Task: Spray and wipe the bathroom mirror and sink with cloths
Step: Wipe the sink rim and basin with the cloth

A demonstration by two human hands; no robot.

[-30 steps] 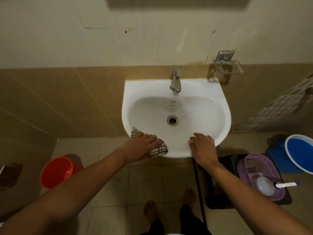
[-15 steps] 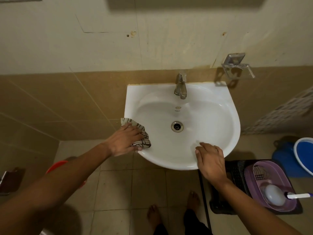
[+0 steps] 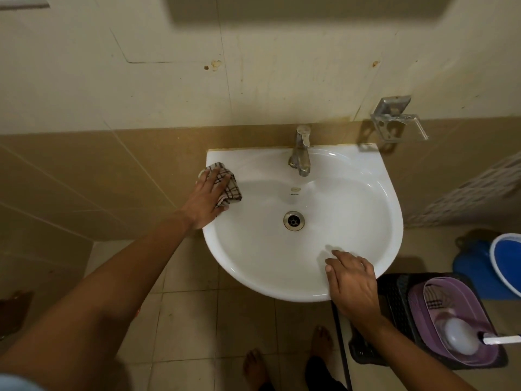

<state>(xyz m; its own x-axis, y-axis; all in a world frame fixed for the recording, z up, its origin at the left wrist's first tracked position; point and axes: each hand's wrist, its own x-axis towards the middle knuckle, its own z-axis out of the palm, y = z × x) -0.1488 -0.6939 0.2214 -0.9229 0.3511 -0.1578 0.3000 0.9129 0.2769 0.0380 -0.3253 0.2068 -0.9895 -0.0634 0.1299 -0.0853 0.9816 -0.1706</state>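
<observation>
Head view: checked cloth (image 3: 229, 185) lies on the sink (image 3: 352, 266) rim at about ten o'clock from the drain (image 3: 293, 220), flattened under the left hand (image 3: 207, 197), whose grip is spread, fingers straight and pressing down on it. At five o'clock the right hand (image 3: 352, 282) rests on the front rim, fingers relaxed and holding nothing. Twelve o'clock has the tap (image 3: 301, 152). Right of the sink, a purple basket (image 3: 462, 320) sits on the floor.
</observation>
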